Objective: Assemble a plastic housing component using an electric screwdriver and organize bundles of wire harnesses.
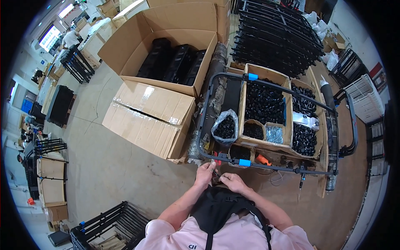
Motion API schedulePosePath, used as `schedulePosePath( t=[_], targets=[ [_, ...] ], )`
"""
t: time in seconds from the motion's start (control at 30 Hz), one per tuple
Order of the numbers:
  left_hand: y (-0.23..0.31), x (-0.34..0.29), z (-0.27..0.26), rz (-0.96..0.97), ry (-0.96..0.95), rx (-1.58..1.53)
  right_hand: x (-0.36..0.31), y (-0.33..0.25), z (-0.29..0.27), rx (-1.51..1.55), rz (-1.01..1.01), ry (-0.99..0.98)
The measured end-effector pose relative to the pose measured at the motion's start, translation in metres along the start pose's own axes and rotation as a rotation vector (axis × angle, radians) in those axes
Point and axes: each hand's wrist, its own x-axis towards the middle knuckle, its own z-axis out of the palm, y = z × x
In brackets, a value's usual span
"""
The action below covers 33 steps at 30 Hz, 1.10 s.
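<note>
A black tubular frame (pixel 271 165) with blue bands lies across the work stand in front of me. My left hand (pixel 204 174) is closed in a pinch just below the frame's near left corner, beside a small red part (pixel 217 157). Close to it on the right, my right hand (pixel 233 182) is closed too, thumb and fingers pressed together. A small dark piece (pixel 216 173) shows between the two hands, too small to name. Inside the frame's outline stands a wooden box (pixel 266 144) of black plastic parts, with a bag of black pieces (pixel 225 127) at its left.
An orange-handled tool (pixel 263 159) lies under the frame's near bar. Left of the stand are a closed cardboard box (pixel 146 114) and an open one (pixel 183 23) holding black parts. Stacked black frames (pixel 275 37) stand behind; more frames (pixel 110 221) are at lower left.
</note>
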Motion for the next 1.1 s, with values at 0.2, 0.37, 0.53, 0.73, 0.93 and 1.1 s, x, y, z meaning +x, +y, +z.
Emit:
schedulePosePath(
  t=[0.2, 0.37, 0.53, 0.73, 0.93, 1.1],
  targets=[
    [0.003, -0.005, 0.008, 0.085, 0.037, -0.098, 0.003, -0.006, 0.001, -0.022, 0.019, -0.04],
    [-0.002, 0.001, 0.006, 0.011, 0.031, -0.236, 0.003, -0.005, 0.001, 0.006, 0.014, -0.006],
    [-0.003, 0.004, 0.003, 0.006, 0.01, -0.29, 0.005, 0.001, 0.004, 0.005, -0.036, 0.021],
    [-0.001, 0.009, -0.005, -0.007, -0.023, -0.296, 0.003, -0.009, 0.01, 0.055, -0.035, 0.06],
    [0.005, 0.013, 0.0, 0.004, 0.041, -0.118, 0.013, 0.003, 0.019, 0.006, -0.106, 0.086],
    [0.009, 0.006, 0.003, -0.006, 0.005, -0.221, 0.008, -0.012, 0.019, 0.052, 0.021, 0.067]
  ],
)
